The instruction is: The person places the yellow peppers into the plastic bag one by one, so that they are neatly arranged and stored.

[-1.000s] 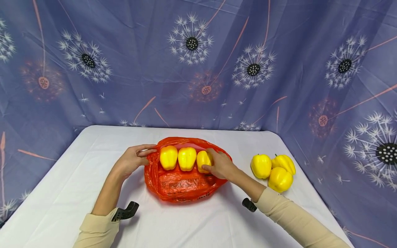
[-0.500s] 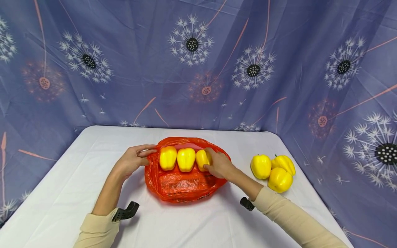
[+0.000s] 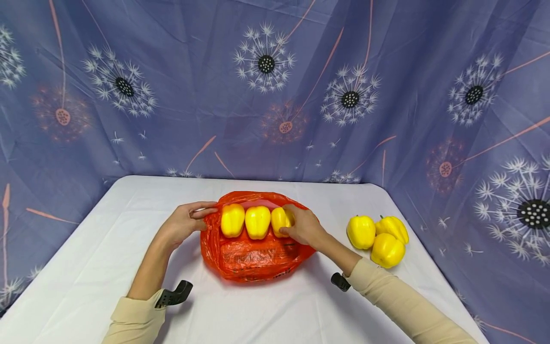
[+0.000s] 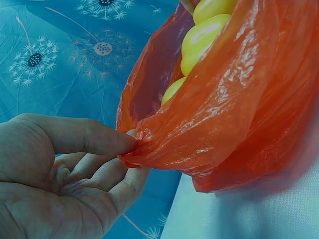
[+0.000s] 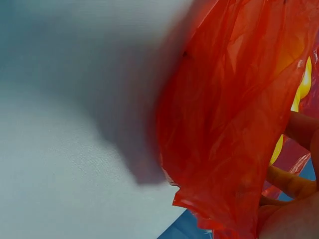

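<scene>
An open red plastic bag (image 3: 258, 263) lies mid-table with three yellow bell peppers in a row inside its mouth: a left one (image 3: 232, 220), a middle one (image 3: 258, 222) and a right one (image 3: 280, 220). My left hand (image 3: 182, 223) pinches the bag's left rim between thumb and fingers, and the left wrist view shows the gathered plastic (image 4: 144, 144) at the fingertips. My right hand (image 3: 304, 225) reaches into the bag and grips the right bell pepper, thumb in front and fingers behind. In the right wrist view the bag's side hides much of that grip.
To the right of the bag, three more yellow bell peppers (image 3: 388, 250) sit together on the white-covered table (image 3: 266, 315). A blue dandelion-print cloth (image 3: 189, 95) hangs behind and at both sides. Black wrist-camera mounts (image 3: 174, 294) stick out below each forearm.
My right hand has shifted slightly left with the right bell pepper, closer to the middle one. My left hand keeps its place on the bag's rim.
</scene>
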`<move>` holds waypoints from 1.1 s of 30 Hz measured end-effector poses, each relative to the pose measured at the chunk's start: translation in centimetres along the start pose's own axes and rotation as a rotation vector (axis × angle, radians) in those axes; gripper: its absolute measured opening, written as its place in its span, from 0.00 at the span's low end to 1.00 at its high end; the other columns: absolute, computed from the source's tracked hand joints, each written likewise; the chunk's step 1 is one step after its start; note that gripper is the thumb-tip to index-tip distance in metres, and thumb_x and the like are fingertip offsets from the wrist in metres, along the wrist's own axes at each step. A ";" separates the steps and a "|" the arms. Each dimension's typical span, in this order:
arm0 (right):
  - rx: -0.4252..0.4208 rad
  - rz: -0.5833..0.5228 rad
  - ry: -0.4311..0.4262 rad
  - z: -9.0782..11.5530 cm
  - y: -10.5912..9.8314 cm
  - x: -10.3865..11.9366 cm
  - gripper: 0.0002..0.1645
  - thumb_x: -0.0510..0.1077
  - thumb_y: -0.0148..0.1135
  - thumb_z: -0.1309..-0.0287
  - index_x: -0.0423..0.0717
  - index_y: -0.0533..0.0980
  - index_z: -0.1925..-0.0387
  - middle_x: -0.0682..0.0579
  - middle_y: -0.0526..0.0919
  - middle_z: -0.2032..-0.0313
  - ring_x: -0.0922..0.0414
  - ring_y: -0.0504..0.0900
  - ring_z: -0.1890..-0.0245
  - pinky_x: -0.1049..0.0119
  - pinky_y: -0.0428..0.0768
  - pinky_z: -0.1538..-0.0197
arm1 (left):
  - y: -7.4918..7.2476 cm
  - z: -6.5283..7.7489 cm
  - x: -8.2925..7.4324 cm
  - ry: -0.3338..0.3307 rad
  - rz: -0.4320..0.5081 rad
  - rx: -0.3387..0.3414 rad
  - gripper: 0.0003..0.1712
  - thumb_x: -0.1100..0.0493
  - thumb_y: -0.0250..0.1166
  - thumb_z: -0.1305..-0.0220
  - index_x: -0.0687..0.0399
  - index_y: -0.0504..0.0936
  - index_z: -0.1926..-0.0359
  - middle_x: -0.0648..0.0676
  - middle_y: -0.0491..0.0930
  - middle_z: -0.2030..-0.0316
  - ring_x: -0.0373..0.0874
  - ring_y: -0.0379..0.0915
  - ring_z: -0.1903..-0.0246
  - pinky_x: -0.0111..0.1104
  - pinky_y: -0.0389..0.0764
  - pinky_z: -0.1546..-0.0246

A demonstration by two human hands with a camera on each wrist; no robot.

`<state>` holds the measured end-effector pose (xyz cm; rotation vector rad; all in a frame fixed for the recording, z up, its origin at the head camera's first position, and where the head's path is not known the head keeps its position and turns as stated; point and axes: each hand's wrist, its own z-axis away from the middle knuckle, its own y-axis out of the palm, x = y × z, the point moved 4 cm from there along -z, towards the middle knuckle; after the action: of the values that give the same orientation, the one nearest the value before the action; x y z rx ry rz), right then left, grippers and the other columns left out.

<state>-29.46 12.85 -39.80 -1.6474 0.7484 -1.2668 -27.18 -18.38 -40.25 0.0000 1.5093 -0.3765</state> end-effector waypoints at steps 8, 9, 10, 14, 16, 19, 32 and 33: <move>-0.010 -0.013 0.011 -0.1 -0.1 0.1 0.37 0.51 0.75 0.45 0.48 0.74 0.35 0.44 0.85 0.48 0.42 0.81 0.47 0.47 0.77 0.43 | 0.0 0.0 -0.1 0.000 0.000 -0.005 0.39 0.76 0.56 0.45 0.64 0.69 0.29 0.66 0.74 0.34 0.58 0.66 0.30 0.28 0.79 0.59; -0.010 -0.012 0.012 -0.1 -0.1 0.2 0.37 0.51 0.75 0.45 0.47 0.74 0.36 0.44 0.85 0.48 0.43 0.81 0.48 0.47 0.78 0.43 | 0.0 0.0 -0.1 0.000 -0.001 -0.006 0.39 0.76 0.56 0.45 0.64 0.69 0.29 0.66 0.74 0.34 0.58 0.66 0.30 0.28 0.79 0.59; -0.009 -0.011 0.013 -0.1 0.0 0.2 0.37 0.51 0.75 0.45 0.47 0.74 0.36 0.45 0.85 0.48 0.43 0.81 0.48 0.47 0.78 0.44 | 0.0 0.0 -0.1 -0.001 -0.001 -0.007 0.40 0.76 0.56 0.45 0.64 0.69 0.28 0.66 0.74 0.34 0.58 0.66 0.30 0.28 0.79 0.59; -0.013 -0.003 0.014 -0.1 0.1 0.1 0.37 0.51 0.75 0.45 0.46 0.74 0.36 0.45 0.85 0.49 0.44 0.81 0.49 0.49 0.78 0.45 | 0.0 0.1 0.0 -0.002 0.000 -0.004 0.40 0.77 0.56 0.45 0.64 0.69 0.28 0.66 0.74 0.34 0.58 0.65 0.30 0.28 0.79 0.59; -0.016 0.007 0.008 -0.1 0.1 0.2 0.37 0.51 0.75 0.45 0.46 0.74 0.36 0.43 0.86 0.50 0.44 0.82 0.50 0.49 0.79 0.45 | 0.0 0.0 0.0 0.000 -0.004 -0.005 0.40 0.77 0.56 0.45 0.64 0.69 0.29 0.66 0.74 0.34 0.58 0.65 0.30 0.28 0.79 0.59; -0.018 0.016 0.000 0.0 0.2 0.3 0.37 0.51 0.75 0.45 0.46 0.73 0.36 0.42 0.86 0.52 0.43 0.82 0.50 0.49 0.79 0.46 | 0.0 0.0 0.0 0.002 -0.005 -0.008 0.39 0.76 0.56 0.46 0.64 0.69 0.29 0.66 0.75 0.34 0.58 0.66 0.30 0.29 0.79 0.59; 0.035 0.009 0.005 0.0 0.3 0.0 0.39 0.53 0.72 0.41 0.48 0.69 0.31 0.42 0.85 0.48 0.42 0.81 0.46 0.46 0.77 0.42 | 0.0 0.1 -0.1 -0.007 0.004 -0.011 0.40 0.76 0.56 0.45 0.64 0.69 0.28 0.66 0.75 0.35 0.58 0.65 0.29 0.27 0.79 0.58; 0.043 0.010 0.007 0.0 0.2 0.0 0.39 0.53 0.71 0.41 0.49 0.69 0.31 0.42 0.85 0.47 0.41 0.81 0.45 0.46 0.77 0.41 | 0.0 0.1 -0.1 -0.009 0.005 -0.012 0.40 0.76 0.56 0.45 0.63 0.69 0.28 0.66 0.75 0.35 0.58 0.65 0.30 0.28 0.79 0.58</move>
<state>-29.41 12.78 -40.03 -1.6038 0.7283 -1.2742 -27.05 -18.37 -40.16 -0.0071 1.5026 -0.3631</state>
